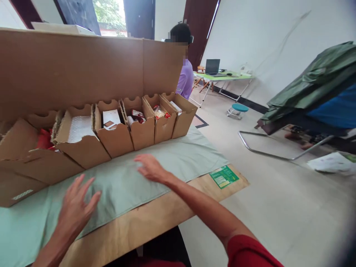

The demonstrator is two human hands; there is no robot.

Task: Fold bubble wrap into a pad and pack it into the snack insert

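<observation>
My left hand (76, 204) hovers over the pale green cloth (122, 193) with its fingers spread, holding nothing. To its right, my right hand (150, 167) reaches over the same cloth, fingers stretched out and slightly blurred, also with nothing in it. Beyond both hands runs a row of cardboard bins (116, 142). One bin holds a bubble-wrapped item (80, 128), and another has a white box (111, 118). Red fabric-like material (45, 139) lies in a bin at left. Small red-and-white packets (138, 115) and a package with red edges (160, 112) sit in bins farther right.
A tall cardboard panel (83, 66) stands behind the bins. The wooden tabletop (155, 218) bears a green label (224, 177) near its right corner. Behind the panel is a person in purple (185, 78). A laptop table (236, 77), a stool (239, 107) and a covered chair (314, 81) stand beyond.
</observation>
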